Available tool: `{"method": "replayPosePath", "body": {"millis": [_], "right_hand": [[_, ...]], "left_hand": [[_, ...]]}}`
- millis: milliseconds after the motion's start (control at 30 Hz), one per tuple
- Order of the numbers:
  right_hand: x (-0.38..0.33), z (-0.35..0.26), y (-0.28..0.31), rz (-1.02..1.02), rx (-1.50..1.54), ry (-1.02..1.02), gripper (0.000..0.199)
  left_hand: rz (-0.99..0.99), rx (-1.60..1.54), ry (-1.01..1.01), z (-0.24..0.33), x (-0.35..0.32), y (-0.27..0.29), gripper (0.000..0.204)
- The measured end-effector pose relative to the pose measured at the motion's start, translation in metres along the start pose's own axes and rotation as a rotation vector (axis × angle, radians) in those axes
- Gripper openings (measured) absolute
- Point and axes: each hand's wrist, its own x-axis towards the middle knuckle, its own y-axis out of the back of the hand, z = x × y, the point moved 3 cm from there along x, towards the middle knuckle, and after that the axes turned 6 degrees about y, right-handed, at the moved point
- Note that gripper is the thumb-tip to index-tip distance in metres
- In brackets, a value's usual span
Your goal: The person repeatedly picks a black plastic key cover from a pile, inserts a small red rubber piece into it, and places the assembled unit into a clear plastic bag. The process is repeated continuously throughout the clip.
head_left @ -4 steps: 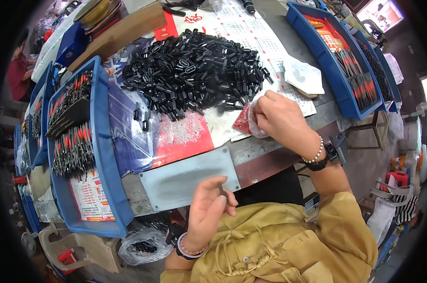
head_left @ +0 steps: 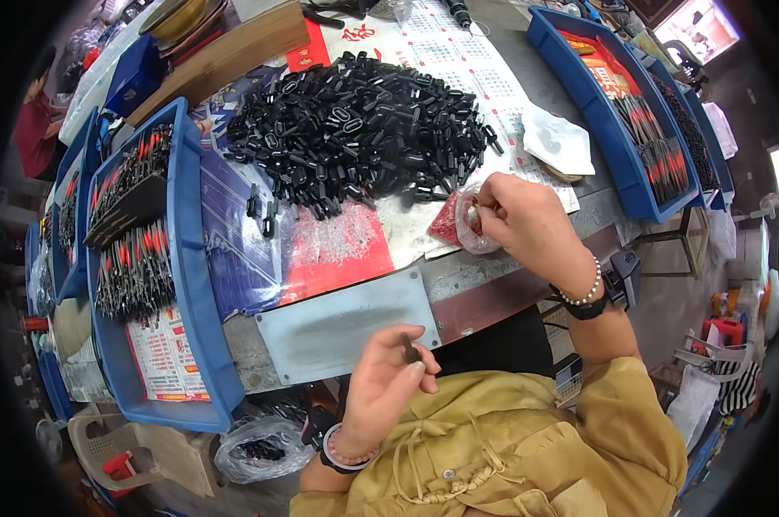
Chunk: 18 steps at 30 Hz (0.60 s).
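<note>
My left hand is closed in a pinch above the near edge of the bench, with a small dark piece between thumb and fingers. It is close to a pale, smudged rectangular plate. At the mouth of a small clear plastic bag holding tiny red parts, my right hand has its fingertips bent together. Whatever those fingertips pinch, if anything, is hidden. Beyond both hands spreads a big heap of small black oblong plastic parts.
A blue tray at the left holds rows of black parts with red bits. Another blue tray at the right has similar rows. A white paper packet lies beside the heap. A wooden board stands far left.
My right hand has shifted slightly right and down, its fingers now at the bag's opening, which shows wider. My left hand keeps its pinch, moved only slightly.
</note>
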Motion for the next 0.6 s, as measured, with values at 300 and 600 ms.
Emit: {"method": "replayPosePath", "body": {"millis": [300,600], "right_hand": [[-0.001,0.001,0.004,0.009,0.247,0.017,0.014],[-0.009,0.012,0.008,0.022,0.39,-0.119,0.012]], "left_hand": [[-0.026,-0.062,0.044,-0.001,-0.001,0.0,0.033],[-0.063,-0.09,0.062,-0.004,0.001,-0.002,0.03]]}}
